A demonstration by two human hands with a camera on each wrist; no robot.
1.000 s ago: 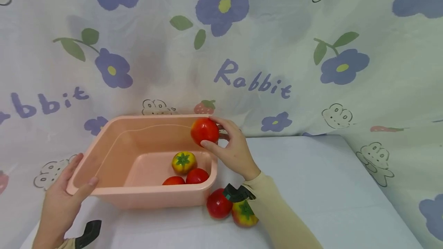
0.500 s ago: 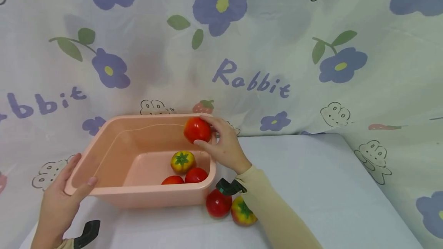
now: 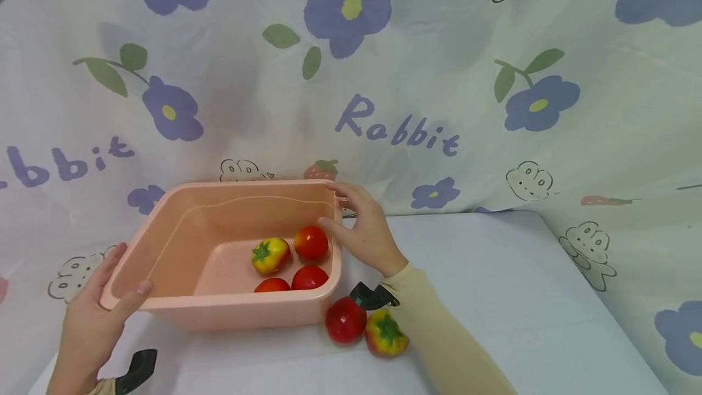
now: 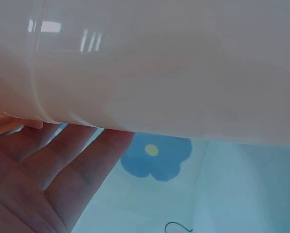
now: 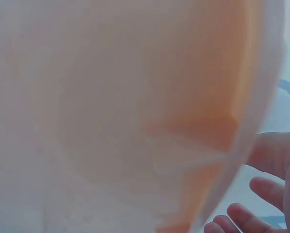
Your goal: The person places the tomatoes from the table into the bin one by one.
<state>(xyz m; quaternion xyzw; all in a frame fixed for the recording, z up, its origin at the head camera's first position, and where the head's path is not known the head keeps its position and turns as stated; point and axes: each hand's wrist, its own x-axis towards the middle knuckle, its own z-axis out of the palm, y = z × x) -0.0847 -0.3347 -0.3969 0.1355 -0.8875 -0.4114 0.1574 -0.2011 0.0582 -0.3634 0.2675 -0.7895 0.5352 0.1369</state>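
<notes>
My left hand [image 3: 95,316] grips the left end of a pink plastic basin [image 3: 236,313], thumb over the rim and fingers outside; the left wrist view shows those fingers under the wall. At the basin's right rim is my right hand [image 3: 370,233], holding nothing, its thumb over the inside and fingers beyond the rim. In the right wrist view its fingers [image 5: 266,191] are loosely bent. Just below the thumb, a shiny red tomato [image 3: 311,242] lies inside the basin. Beside it are a yellow-red tomato with a green calyx [image 3: 271,255] and two red fruits [image 3: 309,277], partly hidden by the front wall.
On the white table [image 3: 482,273], a dark red round fruit [image 3: 345,320] and a yellow-red tomato [image 3: 386,333] touch the area by the basin's front right corner, under my right wrist. A flower-printed cloth [image 3: 247,78] hangs behind.
My right hand has let go of the red tomato, which dropped into the basin, and has drawn back right to the rim. The yellow-red tomato inside has rolled left. The left hand keeps its grip.
</notes>
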